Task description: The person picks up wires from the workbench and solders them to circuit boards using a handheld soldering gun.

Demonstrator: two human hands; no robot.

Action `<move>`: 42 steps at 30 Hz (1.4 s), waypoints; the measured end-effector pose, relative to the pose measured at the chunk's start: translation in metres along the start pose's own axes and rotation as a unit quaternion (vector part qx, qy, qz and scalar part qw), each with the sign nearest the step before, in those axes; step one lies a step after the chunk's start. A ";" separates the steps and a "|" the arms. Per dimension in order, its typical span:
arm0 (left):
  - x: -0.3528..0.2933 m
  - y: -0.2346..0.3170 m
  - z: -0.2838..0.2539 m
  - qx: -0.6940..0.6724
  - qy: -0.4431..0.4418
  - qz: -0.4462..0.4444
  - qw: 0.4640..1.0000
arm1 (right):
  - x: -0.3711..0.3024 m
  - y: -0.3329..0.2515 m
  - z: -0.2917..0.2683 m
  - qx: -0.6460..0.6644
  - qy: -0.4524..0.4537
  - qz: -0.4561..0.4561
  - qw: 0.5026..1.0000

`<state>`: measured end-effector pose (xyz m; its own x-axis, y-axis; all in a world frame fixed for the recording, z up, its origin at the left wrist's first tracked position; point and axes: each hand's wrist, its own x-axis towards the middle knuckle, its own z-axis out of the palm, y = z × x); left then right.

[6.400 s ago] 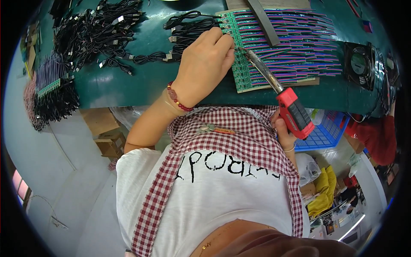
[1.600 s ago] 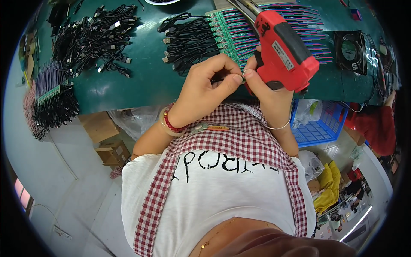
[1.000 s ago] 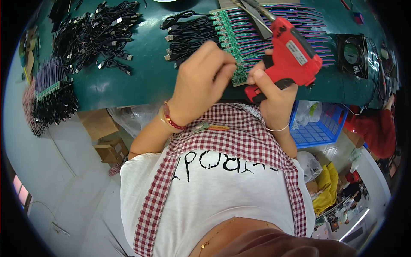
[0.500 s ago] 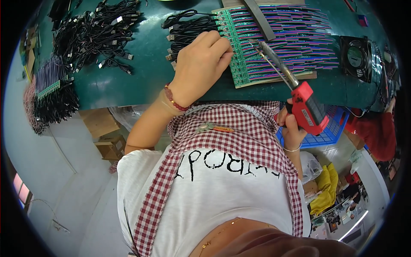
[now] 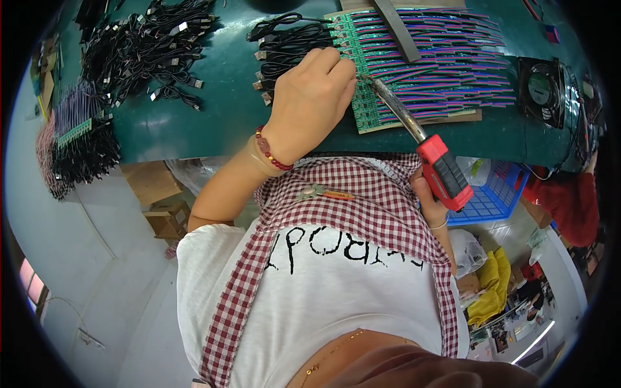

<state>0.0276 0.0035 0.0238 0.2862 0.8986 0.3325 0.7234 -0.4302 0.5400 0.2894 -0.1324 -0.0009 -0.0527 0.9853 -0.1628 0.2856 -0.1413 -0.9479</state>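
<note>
My right hand [image 5: 432, 202] is wrapped round the handle of a red and black soldering gun [image 5: 444, 171]. Its metal tip points up and left, at the column of small green circuit boards [image 5: 367, 118], close to my left fingertips. My left hand [image 5: 312, 103] is closed in a pinch at the left edge of the boards; whatever lies between its fingers is hidden. Black USB cables [image 5: 291, 55] lie beyond that hand, at the upper boards' left side. Rows of thin coloured wires [image 5: 446, 84] run out from the boards to the right.
A grey bar [image 5: 398, 32] lies across the wires. A large heap of black USB cables [image 5: 149, 52] covers the table's left part, with a wired board bundle [image 5: 77, 132] at its edge. A black fan [image 5: 540, 90] stands right. Below is a blue basket [image 5: 488, 200].
The soldering gun has moved left and down, bringing its tip to the boards near my left fingers. My left hand has shifted slightly right.
</note>
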 end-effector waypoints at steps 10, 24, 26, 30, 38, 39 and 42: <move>0.000 0.000 -0.002 0.037 -0.021 0.018 0.999 | -0.003 -0.003 0.001 0.034 0.009 -0.043 0.998; 0.009 -0.002 -0.004 -0.006 -0.043 0.002 0.999 | -0.007 -0.001 -0.001 -0.012 0.028 -0.008 1.000; 0.010 -0.001 -0.007 0.002 -0.049 0.003 0.999 | -0.007 0.000 -0.001 -0.003 0.024 -0.008 1.000; 0.014 0.000 -0.008 0.024 -0.067 0.007 0.997 | -0.005 0.002 0.002 -0.028 0.011 -0.019 0.999; 0.015 0.000 -0.008 0.044 -0.075 0.016 0.996 | -0.009 0.001 0.002 0.015 0.040 -0.020 0.999; 0.015 0.000 -0.008 0.045 -0.076 0.016 0.996 | -0.009 0.001 0.001 0.000 0.038 -0.022 0.999; 0.016 0.000 -0.008 0.047 -0.078 0.022 0.996 | -0.010 0.001 0.002 0.020 0.051 -0.017 0.998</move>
<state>0.0270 0.0172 0.0348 0.4070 0.8850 0.2262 0.7622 -0.4655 0.4499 0.2885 -0.1421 -0.0008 0.0369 0.9940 -0.1031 0.2477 -0.1091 -0.9627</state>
